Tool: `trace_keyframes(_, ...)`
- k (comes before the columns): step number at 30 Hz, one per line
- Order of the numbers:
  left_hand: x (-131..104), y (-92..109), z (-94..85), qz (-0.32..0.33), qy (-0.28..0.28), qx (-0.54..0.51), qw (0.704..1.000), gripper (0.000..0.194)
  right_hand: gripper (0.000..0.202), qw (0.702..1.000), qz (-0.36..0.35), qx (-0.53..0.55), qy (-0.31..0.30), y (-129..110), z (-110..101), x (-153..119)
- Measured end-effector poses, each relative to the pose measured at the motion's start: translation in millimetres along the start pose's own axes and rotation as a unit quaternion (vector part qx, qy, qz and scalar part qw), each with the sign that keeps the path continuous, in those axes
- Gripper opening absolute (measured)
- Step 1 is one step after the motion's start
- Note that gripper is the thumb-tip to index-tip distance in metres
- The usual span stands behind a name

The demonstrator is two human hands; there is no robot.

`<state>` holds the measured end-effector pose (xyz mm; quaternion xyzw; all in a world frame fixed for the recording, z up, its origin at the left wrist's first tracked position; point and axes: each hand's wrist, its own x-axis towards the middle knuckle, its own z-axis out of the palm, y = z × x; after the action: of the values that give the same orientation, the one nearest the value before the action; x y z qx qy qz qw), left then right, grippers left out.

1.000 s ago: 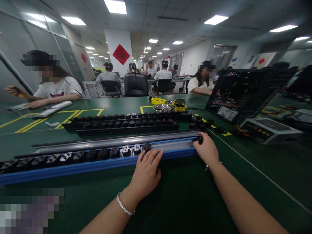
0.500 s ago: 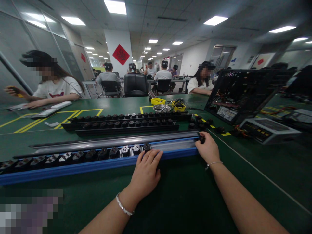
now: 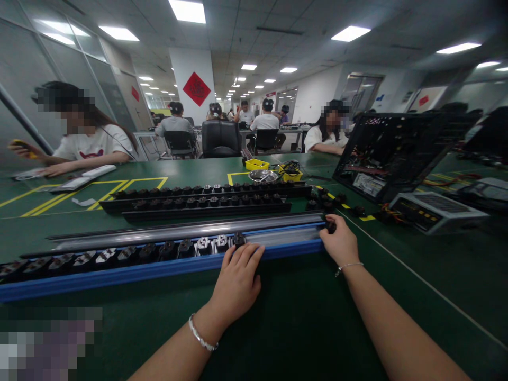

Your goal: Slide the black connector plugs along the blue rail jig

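Observation:
A long blue rail (image 3: 119, 279) lies across the green table, with several black and white sockets (image 3: 186, 247) seated in its channel. The right part of the channel holds no sockets. My left hand (image 3: 239, 275) rests on the rail's front edge, fingers spread, its fingertips against the last black socket (image 3: 238, 238). At the rail's right end, my right hand (image 3: 339, 241) pinches a small black socket (image 3: 329, 227) between thumb and fingers. Directly behind the blue rail is a dark metallic rail (image 3: 190, 230).
Two black rails (image 3: 206, 213) filled with sockets lie farther back. Loose black sockets (image 3: 359, 211), a power supply (image 3: 438, 211) and an open computer case (image 3: 392, 153) are at the right. Yellow trays (image 3: 257, 164) and a metal dish (image 3: 262, 175) stand behind. People sit beyond.

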<state>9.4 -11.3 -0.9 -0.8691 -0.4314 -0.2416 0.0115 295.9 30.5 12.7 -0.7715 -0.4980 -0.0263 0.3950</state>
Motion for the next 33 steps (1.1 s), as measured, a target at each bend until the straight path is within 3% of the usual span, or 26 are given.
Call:
trace_keyframes(18,0,-1,1.0,0.003,0.005,-0.008,1.000,0.062,0.043,1.000,0.013,0.015,0.011,2,1,1)
trace_keyframes(33,-1,-2,1.7,0.005,0.006,0.003,1.000,0.063,0.043,0.994,0.087,0.019,0.070,52,-14,25)
